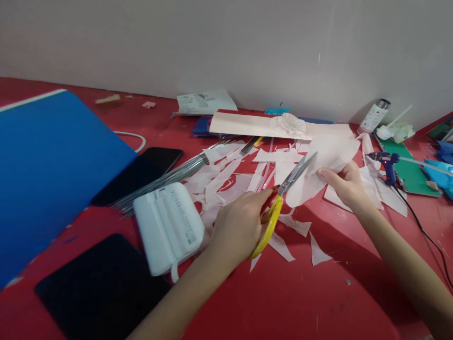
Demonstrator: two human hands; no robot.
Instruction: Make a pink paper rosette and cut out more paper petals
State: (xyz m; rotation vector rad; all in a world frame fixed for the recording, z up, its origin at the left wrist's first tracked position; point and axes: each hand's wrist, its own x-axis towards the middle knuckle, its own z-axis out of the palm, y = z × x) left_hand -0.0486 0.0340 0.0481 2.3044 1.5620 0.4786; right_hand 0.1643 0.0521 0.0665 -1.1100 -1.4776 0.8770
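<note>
Left forearm (pixel 184 295) crosses the near edge, left hand (pixel 235 226) closed around yellow-handled scissors (pixel 269 222), blades (pixel 295 174) angled far-right across pale pink paper (pixel 318 170), pinched in the right hand (pixel 348 186) just beyond the blades, above the red tabletop (pixel 354 302).

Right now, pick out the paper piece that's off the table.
The large pale pink sheet held up in the right hand, against the scissors' blades; the other pink scraps lie on the red table.
</note>
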